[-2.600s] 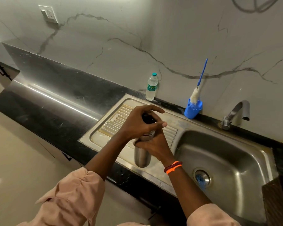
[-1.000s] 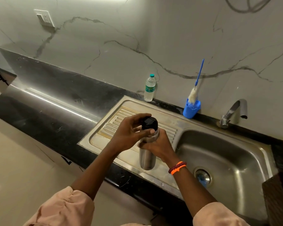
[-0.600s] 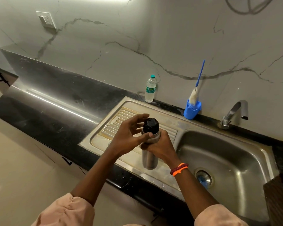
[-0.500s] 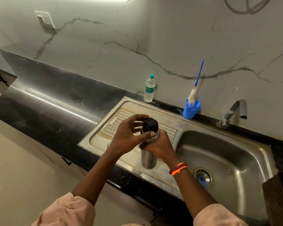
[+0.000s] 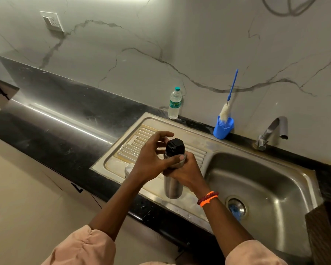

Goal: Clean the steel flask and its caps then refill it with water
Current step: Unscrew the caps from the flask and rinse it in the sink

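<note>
Steel flask [image 5: 173, 185] stands on the drainboard [image 5: 191, 150], my right hand [image 5: 187, 172] clamped round its neck, my left hand [image 5: 151, 159] loosely curled, thumb against the black cap [image 5: 174, 147]. Twisting too hard could tip it toward the sink [image 5: 260, 190] at three o'clock.
</note>
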